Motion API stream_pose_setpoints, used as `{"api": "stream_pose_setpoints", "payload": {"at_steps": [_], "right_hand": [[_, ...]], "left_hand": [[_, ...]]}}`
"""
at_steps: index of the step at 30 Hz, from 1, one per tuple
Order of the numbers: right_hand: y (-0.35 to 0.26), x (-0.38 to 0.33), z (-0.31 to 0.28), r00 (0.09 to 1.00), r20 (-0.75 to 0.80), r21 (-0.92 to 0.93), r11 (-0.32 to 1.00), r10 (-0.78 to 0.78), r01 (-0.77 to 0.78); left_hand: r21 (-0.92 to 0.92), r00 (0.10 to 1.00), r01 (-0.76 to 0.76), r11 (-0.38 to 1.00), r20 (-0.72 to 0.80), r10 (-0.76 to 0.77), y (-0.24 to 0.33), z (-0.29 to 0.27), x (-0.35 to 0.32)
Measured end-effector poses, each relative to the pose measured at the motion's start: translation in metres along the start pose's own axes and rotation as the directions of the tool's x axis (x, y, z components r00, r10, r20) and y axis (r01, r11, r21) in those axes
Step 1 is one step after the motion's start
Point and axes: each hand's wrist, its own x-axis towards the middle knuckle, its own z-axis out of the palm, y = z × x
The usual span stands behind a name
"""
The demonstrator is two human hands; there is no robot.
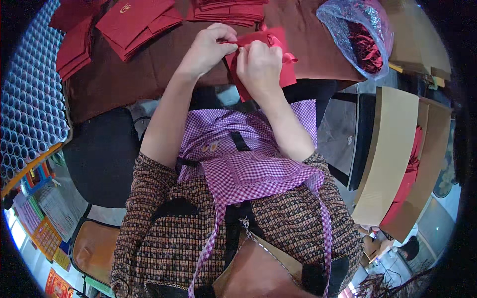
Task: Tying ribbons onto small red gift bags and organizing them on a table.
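A flat red gift bag (pixel 287 75) with glossy red ribbon (pixel 290 58) lies at the near edge of the table, under both hands. My left hand (pixel 209 48) is closed, thumb and forefinger pinching red material at the bag's upper left. Close beside it, my right hand (pixel 259 65) is curled into a pinch over the middle of the bag, its fingertips meeting near the left hand's. The right fingers cover most of what they grip. Ribbon loops stand out above and to the right of my right hand.
Stacks of red folded bags (pixel 139 22) lie on the brown tablecloth (pixel 134 74), with another red stack (pixel 228 12) straight ahead. A clear plastic bag (pixel 355 37) of red ribbon pieces sits far right. An open cardboard box (pixel 390 154) stands right; many small cylinders (pixel 32 99) line the left.
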Motion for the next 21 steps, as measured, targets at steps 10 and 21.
{"api": "stream_pose_setpoints", "payload": {"at_steps": [10, 21], "right_hand": [[0.008, -0.007, 0.011, 0.991, -0.086, 0.136, 0.986, 0.104, -0.092], [0.003, -0.002, 0.004, 0.998, 0.032, 0.041, 0.998, 0.05, -0.051]], "left_hand": [[0.133, 0.998, -0.054, 0.99, -0.019, 0.057, -0.004, 0.002, -0.002], [0.14, 0.997, -0.073, 0.988, -0.012, 0.075, -0.006, 0.0, -0.001]]}}
